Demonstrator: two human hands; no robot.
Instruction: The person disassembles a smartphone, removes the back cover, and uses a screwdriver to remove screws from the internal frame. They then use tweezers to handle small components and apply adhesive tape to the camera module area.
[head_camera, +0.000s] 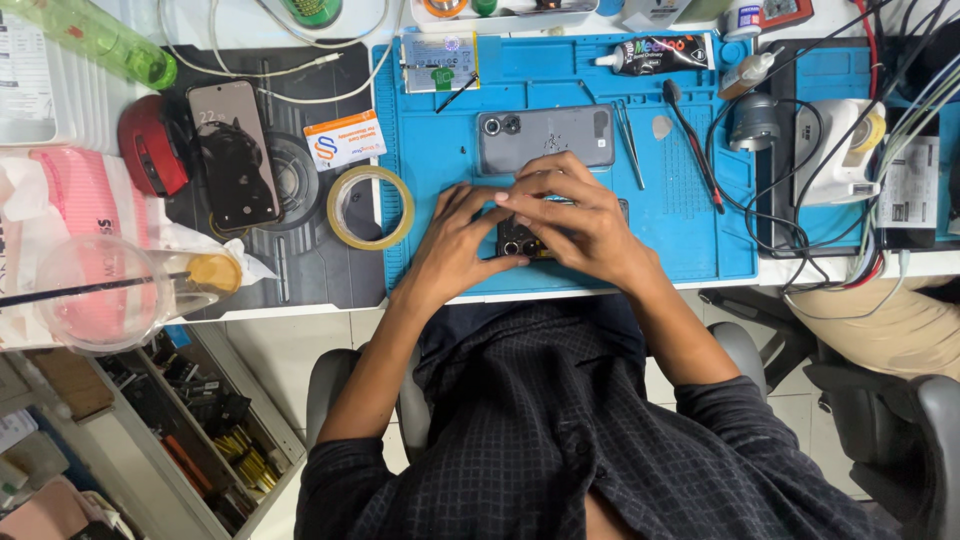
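Bench: white desk, blue mat in the middle, dark mat to its left.
Phone: dark opened phone lies on the blue mat near its front edge, mostly hidden under both hands; camera rings show at its left end.
L hand: left hand lies flat-ish, fingers spread & bent, tips pressing the phone's left end. Not closed round it.
R hand: right hand arched over the phone, fingers curled down on it; can't tell if it pinches anything.
Back cover: grey cover just beyond the hands, on the mat.
Tools: tweezers & black spudger right of the cover; glue tube at the mat's far edge.
Left side: tape roll, 2nd phone screen-up, red mouse.
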